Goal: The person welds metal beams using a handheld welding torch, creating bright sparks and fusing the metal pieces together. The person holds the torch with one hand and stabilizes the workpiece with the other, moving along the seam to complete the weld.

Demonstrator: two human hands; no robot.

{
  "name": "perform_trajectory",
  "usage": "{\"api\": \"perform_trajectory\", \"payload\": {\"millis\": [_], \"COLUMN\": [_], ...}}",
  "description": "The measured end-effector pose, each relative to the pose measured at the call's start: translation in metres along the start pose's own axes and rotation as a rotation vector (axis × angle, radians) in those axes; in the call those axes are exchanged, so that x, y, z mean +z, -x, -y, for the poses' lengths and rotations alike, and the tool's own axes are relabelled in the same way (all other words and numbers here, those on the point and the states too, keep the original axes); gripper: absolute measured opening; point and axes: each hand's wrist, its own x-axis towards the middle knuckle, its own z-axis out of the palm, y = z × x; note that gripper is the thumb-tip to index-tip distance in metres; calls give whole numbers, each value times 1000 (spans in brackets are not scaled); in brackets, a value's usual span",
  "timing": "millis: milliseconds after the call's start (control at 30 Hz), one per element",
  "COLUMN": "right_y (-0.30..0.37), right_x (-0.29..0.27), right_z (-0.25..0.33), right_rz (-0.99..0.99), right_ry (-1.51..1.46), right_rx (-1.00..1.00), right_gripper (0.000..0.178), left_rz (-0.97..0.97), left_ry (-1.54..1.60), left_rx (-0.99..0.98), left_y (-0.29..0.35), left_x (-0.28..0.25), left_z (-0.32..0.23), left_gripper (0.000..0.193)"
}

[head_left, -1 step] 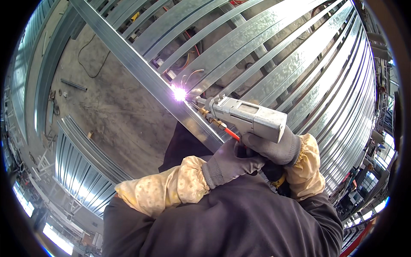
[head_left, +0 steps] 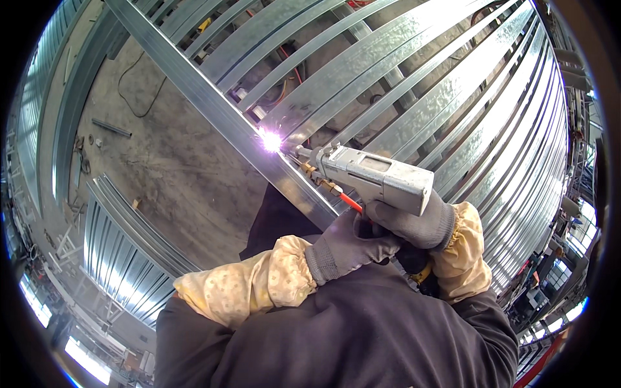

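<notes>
A silver, boxy handheld welding gun (head_left: 378,173) points left, its nozzle at a bright violet-white glow on a long galvanized steel tube (head_left: 194,87). My right hand (head_left: 417,223), in a grey glove, is closed round the gun's grip, which is mostly hidden. Below and left of it, my left hand (head_left: 352,246), gloved too, is closed against the grip and the right hand's fingers. An orange hose (head_left: 350,202) with brass fittings runs along the gun's underside. At the glow, the tube meets the end of a flat crosswise steel bar (head_left: 323,116). Small sparks fly up there.
Many parallel galvanized bars (head_left: 446,97) spread to the right with gaps between them. Stacked steel profiles (head_left: 129,239) lie on the concrete floor (head_left: 174,174) at left. A thin cable (head_left: 126,100) and a short tube (head_left: 111,127) lie there too.
The sparks above the glow are shorter and finer; the long curling orange streaks are gone. Both hands and the welding gun look unmoved.
</notes>
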Motion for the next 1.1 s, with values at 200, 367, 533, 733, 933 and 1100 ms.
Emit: {"api": "perform_trajectory", "payload": {"millis": [200, 367, 533, 733, 933, 1100], "right_y": [-3, -3, 2, 5, 7, 8], "right_x": [-3, -3, -3, -3, -5, -5], "right_z": [-13, -19, -10, -13, -13, -15], "right_rz": [-24, -64, 16, -2, 31, 28], "right_ry": [69, 90, 27, 30, 39, 16], "right_rx": [-62, -153, -65, -36, 29, -21], "right_gripper": [53, 58, 45, 44, 45, 45], "left_rz": [23, 24, 38, 22, 40, 27], "left_ry": [24, -94, -100, -67, 13, 3], "left_rx": [9, 10, -43, -52, -16, -13], "left_y": [-1, -2, -1, 1, 0, 1], "left_x": [1, -2, -8, -2, 0, 2], "left_z": [1, 8, 14, 11, 15, 14], "left_gripper": [28, 31, 43, 34, 25, 28]}}
